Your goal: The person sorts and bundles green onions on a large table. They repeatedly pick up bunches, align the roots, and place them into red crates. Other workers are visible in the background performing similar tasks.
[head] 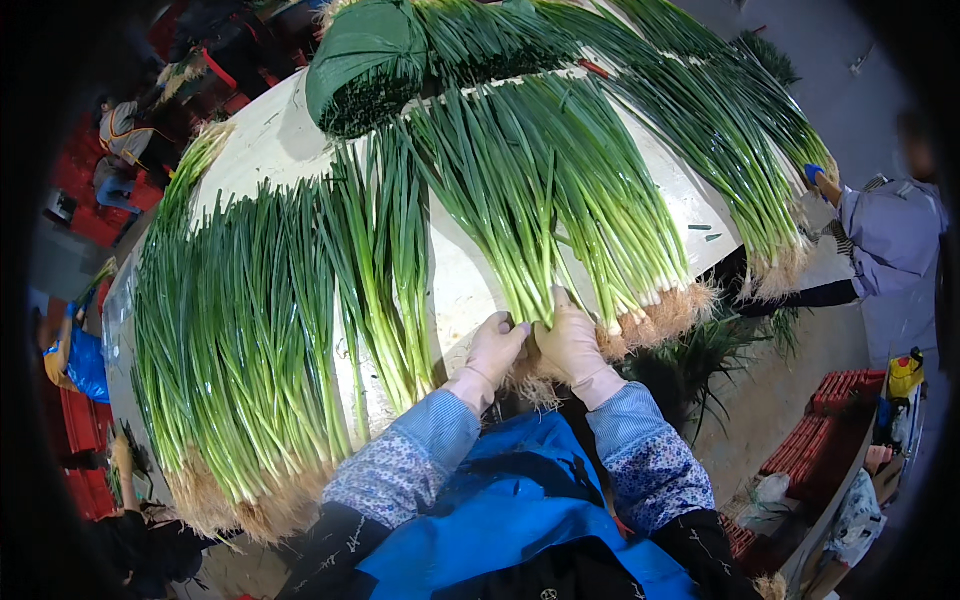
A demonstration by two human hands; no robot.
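My left hand [493, 351] and my right hand [571, 339], both in pale rubber gloves, meet at the table's near edge. Between them they grip the lower stalks of a bunch of green onions [499, 244], just above the roots. Pale fibrous roots [532, 382] hang below my fingers, and the green leaves fan away across the table. Close on the right lies another row of green onions [630, 217] with brown roots. A small loose group [397, 300] rests to the left of my left hand.
A wide layer of green onions [240, 337] covers the white table's [465, 277] left side. At the far side stands a green wrapped bundle [367, 67]. More onions [720, 142] lie at right, beside a person in a lavender top [896, 225]. Red crates [802, 442] stand lower right.
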